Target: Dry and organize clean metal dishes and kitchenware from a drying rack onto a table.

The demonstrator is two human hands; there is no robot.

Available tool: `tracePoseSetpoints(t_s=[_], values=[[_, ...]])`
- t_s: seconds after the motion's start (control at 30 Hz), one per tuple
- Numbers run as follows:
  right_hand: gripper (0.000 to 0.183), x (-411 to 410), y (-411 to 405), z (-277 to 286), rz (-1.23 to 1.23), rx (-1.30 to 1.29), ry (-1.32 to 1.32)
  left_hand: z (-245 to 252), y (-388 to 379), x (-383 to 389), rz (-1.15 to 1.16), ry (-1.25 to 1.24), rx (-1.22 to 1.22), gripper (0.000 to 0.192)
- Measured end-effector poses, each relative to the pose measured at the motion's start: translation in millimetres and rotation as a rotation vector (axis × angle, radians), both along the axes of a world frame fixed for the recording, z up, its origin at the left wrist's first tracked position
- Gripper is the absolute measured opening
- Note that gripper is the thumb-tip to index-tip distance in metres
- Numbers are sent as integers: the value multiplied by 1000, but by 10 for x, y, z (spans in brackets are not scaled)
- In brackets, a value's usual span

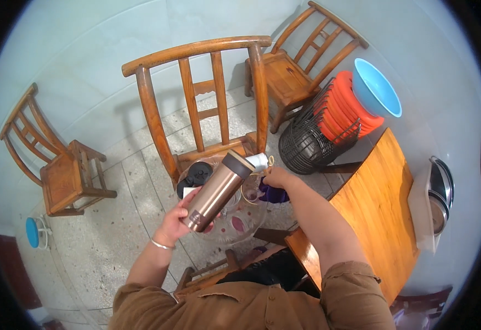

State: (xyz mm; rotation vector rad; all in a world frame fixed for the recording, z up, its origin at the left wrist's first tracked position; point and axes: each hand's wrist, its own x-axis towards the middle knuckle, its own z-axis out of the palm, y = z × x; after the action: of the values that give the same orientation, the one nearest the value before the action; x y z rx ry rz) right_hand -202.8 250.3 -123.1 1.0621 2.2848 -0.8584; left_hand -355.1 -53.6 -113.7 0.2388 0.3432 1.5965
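Note:
My left hand (177,218) grips the lower part of a brown metallic thermos flask (219,192) with a dark collar, held tilted with its top towards the upper right. My right hand (278,178) is closed near a thin yellowish loop (271,161), beside a small white object (257,162) at the flask's top; the fingertips are partly hidden. Dark purple cloth (274,193) lies under my right hand. Below both hands is a clear plastic tray (252,231) holding a black lid (200,173) and several clear cups, one with a pink mark (238,224).
A wooden chair (197,45) stands just past the tray. More wooden chairs stand at the left (63,181) and upper right (285,78). At the right are a wooden table (376,198), stacked red stools (339,111) and a blue basin (376,88).

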Motion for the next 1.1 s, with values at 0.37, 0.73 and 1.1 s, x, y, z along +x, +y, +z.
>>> tracePoseSetpoints(t_s=[0.37, 0.73, 1.1], values=[[105, 621, -690, 1368, -241, -904, 645, 379, 357, 747, 118, 546, 19, 86], [71, 1789, -1125, 1802, -730, -347, 1156, -82, -446, 1439, -54, 151, -432, 67], [45, 4248, -704, 2154, -985, 721, 944, -1452, -309, 1311, 349, -136, -697, 19]])
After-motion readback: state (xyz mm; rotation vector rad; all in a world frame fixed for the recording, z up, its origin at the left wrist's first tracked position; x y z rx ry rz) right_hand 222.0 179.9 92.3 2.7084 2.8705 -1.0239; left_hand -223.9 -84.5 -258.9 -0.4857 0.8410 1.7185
